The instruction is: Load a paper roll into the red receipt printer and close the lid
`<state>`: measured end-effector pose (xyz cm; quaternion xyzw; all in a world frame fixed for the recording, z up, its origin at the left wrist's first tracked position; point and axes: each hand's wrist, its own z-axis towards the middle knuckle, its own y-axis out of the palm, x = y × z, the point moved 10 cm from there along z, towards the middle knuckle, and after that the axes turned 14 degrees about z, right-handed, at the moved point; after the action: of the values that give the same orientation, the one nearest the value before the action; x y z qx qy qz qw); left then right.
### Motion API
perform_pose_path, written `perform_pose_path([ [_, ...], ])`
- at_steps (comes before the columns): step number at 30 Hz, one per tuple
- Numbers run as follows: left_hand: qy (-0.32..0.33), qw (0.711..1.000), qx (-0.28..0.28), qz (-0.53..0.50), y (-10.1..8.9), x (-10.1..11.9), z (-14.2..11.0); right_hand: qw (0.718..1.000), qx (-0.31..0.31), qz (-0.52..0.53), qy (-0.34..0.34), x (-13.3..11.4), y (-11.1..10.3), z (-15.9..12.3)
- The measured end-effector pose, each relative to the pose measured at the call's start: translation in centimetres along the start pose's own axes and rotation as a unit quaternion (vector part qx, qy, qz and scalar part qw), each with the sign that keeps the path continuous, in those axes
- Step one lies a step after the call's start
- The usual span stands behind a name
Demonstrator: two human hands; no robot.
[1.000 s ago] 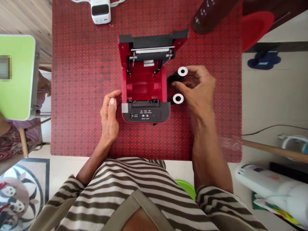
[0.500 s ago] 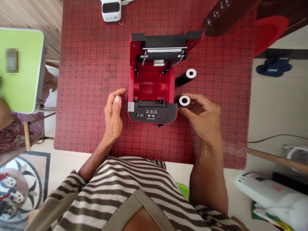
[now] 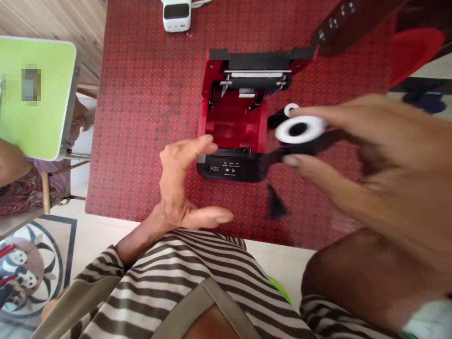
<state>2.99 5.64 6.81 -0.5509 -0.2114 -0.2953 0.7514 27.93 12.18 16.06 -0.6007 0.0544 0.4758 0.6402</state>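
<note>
A red printer (image 3: pixel 231 117) with a black front panel stands on the red patterned tablecloth (image 3: pixel 141 94), its lid swung open and its red bay bare. My right hand (image 3: pixel 360 146) is raised close to the camera and blurred, its fingers closed on a black ribbon roll with a white core (image 3: pixel 300 130). A loose black strip (image 3: pixel 274 202) hangs below that roll. A second black roll with a white core (image 3: pixel 290 110) lies on the cloth right of the printer. My left hand (image 3: pixel 183 183) hovers open in front of the printer's left corner, fingers spread, holding nothing.
A small white device (image 3: pixel 177 14) sits at the cloth's far edge. A dark object (image 3: pixel 346 23) and a red chair (image 3: pixel 413 52) are at the back right. A green table (image 3: pixel 31 94) stands at the left, with another person partly visible below it.
My right hand has lifted the nearer roll off the cloth toward the camera. My left hand rose from the cloth and opened beside the printer. The view shifted, the printer sitting further right.
</note>
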Motion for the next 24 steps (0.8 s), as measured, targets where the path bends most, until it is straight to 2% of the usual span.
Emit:
perform_pose_path([
  [1, 0.025, 0.999, -0.002, 0.021, -0.2, 0.8, -0.1, 0.999, -0.002, -0.017, -0.043, -0.8, 1.0, 1.3],
  [3, 0.089, 0.995, 0.011, 0.053, -0.7, 2.4, -0.4, 0.996, -0.023, -0.041, -0.072, -1.0, 3.4, 3.0],
  [6, 0.169, 0.979, 0.056, 0.099, -1.9, 3.9, -1.1, 0.995, -0.056, -0.075, -0.031, 0.0, 6.6, 4.2],
  [9, 0.183, 0.968, 0.078, 0.152, -2.3, 3.9, -1.2, 0.991, -0.081, -0.107, 0.01, 0.4, 8.3, 4.8],
  [16, 0.156, 0.974, 0.091, 0.138, -2.4, 3.6, 0.6, 0.987, -0.091, -0.127, 0.021, -0.3, 8.9, 6.0],
  [24, 0.149, 0.973, 0.121, 0.126, -3.0, 4.3, 1.7, 0.986, -0.091, -0.11, 0.082, -0.7, 9.2, 6.2],
])
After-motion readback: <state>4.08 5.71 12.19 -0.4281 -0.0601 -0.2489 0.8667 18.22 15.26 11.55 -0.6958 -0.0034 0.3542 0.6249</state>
